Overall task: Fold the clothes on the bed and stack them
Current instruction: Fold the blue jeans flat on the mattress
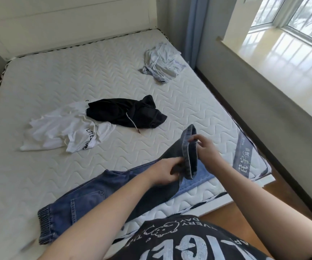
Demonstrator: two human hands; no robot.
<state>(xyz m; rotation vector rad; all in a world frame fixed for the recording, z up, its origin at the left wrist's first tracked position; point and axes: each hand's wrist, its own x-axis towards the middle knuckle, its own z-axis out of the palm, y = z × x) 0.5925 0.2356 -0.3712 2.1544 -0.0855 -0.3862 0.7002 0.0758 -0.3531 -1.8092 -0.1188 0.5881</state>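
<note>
Head view shows us standing at the foot corner of the bed (39, 91), with a pair of blue jeans (87, 196) spread across the near part of the mattress. Our left hand (165, 172) pinches the jeans at the waistband end, its grip clamped on the denim, and our right hand (206, 147) curls its fingers over the same lifted, dark grey waistband, grip likewise clamped on the jeans. Further up the mattress a white T-shirt (57, 128) lies crumpled, with a black garment (127, 113) overlapping its right edge. Well apart, near the window side, sits a light grey garment (162, 62), also unfolded.
</note>
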